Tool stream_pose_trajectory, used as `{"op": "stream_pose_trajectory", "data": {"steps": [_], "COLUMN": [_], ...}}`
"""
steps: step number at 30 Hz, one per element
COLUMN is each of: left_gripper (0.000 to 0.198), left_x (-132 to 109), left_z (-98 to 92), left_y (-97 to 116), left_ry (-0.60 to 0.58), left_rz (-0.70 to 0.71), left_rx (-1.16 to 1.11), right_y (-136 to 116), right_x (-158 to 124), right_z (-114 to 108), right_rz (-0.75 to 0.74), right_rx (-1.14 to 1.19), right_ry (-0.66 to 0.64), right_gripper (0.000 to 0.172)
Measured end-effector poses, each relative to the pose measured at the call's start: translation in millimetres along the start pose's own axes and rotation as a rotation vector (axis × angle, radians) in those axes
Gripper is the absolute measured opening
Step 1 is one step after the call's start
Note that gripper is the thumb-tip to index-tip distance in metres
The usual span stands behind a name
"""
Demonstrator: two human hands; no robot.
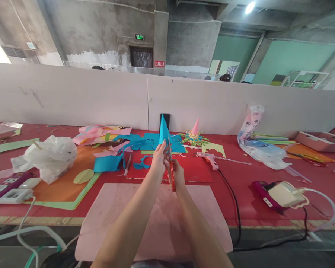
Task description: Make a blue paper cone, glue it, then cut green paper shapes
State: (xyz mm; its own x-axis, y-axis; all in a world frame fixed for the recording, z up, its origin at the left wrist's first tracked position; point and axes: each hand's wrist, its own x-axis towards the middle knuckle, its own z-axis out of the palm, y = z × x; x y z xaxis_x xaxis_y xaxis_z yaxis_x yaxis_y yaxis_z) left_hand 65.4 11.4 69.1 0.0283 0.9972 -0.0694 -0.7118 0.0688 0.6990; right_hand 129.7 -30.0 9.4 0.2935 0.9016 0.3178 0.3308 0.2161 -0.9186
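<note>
In my left hand (pixel 159 155) is a blue paper cone (pixel 163 130), held upright with its tip pointing away from me. My right hand (pixel 178 173) grips red-handled scissors (pixel 172 175), whose blades run up along the right side of the cone. Both hands meet above a red sheet (pixel 194 169) and a pink mat (pixel 153 223). Behind them lie blue paper scraps (pixel 149 143) with scalloped cut-outs. To the right stands a small pink paper cone (pixel 195 126) on a woven base with green strips.
A pink glue gun (pixel 210 160) with a black cord lies to the right. Crumpled white plastic (pixel 51 154) and a purple power strip (pixel 11 186) are at left. A plastic bag (pixel 257 145), a pink tray (pixel 322 141) and another power strip (pixel 265 197) are at right. A white partition (pixel 100 96) stands behind.
</note>
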Motion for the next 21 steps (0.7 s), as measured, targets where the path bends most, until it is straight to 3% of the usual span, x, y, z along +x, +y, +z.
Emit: {"op": "stream_pose_trajectory", "data": {"steps": [5,11,21], "left_gripper": [0.024,0.016,0.016], "left_x": [9.3,9.7,13.6], "left_z": [-3.5,2.9,1.4], "left_y": [0.2,7.7,21.9], "left_ry": [0.035,-0.010,-0.064], "left_rz": [0.001,0.022,0.005], "left_rx": [-0.033,-0.177,-0.289], "right_y": [1.8,4.1,-2.6], "right_x": [0.8,-0.3,-3.2], "right_z": [0.0,2.7,1.2], "right_rz": [-0.030,-0.069,-0.111], "right_rx": [-0.017,0.047,0.044], "right_ry": [-0.050,-0.133,-0.121], "right_gripper": [0.038,0.037,0.038]}}
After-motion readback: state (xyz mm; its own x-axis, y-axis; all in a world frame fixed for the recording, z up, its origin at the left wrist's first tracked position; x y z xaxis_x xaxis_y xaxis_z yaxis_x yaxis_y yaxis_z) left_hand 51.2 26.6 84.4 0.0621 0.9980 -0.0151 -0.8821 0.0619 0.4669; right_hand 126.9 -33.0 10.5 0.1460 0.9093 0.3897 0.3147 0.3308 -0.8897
